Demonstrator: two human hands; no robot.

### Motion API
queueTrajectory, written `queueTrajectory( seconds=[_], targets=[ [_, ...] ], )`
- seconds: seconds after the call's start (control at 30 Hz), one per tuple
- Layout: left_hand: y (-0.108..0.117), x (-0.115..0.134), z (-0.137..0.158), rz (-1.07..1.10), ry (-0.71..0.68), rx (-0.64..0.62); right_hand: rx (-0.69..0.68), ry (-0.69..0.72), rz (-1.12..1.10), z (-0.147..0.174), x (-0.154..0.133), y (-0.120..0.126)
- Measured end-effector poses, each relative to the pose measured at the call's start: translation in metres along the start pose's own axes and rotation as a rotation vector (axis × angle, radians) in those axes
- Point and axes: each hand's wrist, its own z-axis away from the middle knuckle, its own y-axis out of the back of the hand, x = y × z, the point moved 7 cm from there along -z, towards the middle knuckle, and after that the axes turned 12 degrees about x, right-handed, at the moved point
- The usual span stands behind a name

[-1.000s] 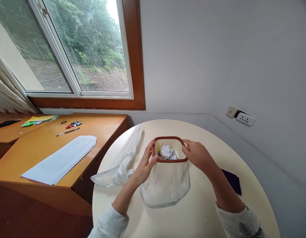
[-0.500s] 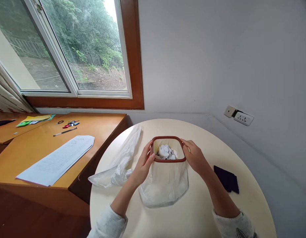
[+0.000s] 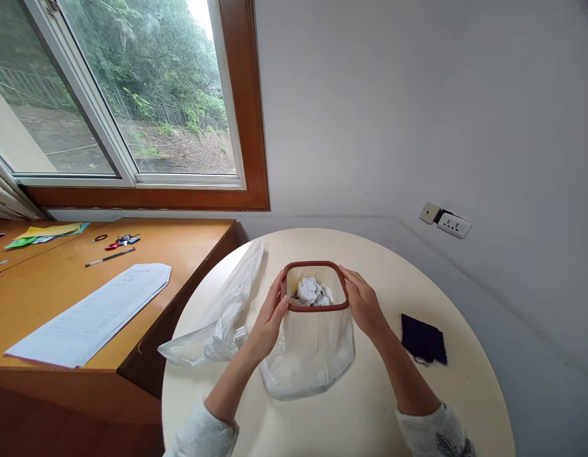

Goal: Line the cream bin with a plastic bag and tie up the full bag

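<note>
A small trash bin with a brown rim [image 3: 317, 309] stands on the round table, lined with a translucent white plastic bag [image 3: 313, 365] whose edge hangs down outside it. Crumpled white paper [image 3: 314, 291] lies inside. My left hand [image 3: 269, 320] grips the left side of the rim, thumb at the front corner and fingers along the outer side. On the right side, my right hand [image 3: 363, 301] holds the rim with its fingers at the back corner; its thumb is partly hidden. Left of the bin lies another thin plastic bag [image 3: 227, 317], loose and crumpled.
A dark folded cloth [image 3: 422, 339] lies on the round cream table [image 3: 370, 406] at the right. To the left, a wooden desk [image 3: 199, 244] carries paper sheets [image 3: 94, 314], a pen [image 3: 110, 257] and keys [image 3: 122, 241]. A wall socket [image 3: 454, 225] is at the right.
The whole view has shifted slightly, so everything appears a little further left. Both hands keep their hold on the bin's rim; the paper and bags look the same.
</note>
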Motion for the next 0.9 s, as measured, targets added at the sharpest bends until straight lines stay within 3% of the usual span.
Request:
queueTrajectory(
  seconds=[0.33,0.9],
  targets=[
    [0.001,0.002,-0.001,-0.027,0.006,0.013,-0.038,-0.037,0.033,0.003,0.001,-0.002],
    [0.002,-0.007,-0.003,-0.14,-0.007,-0.043,-0.222,-0.116,0.172,0.01,-0.003,0.0]
  ],
)
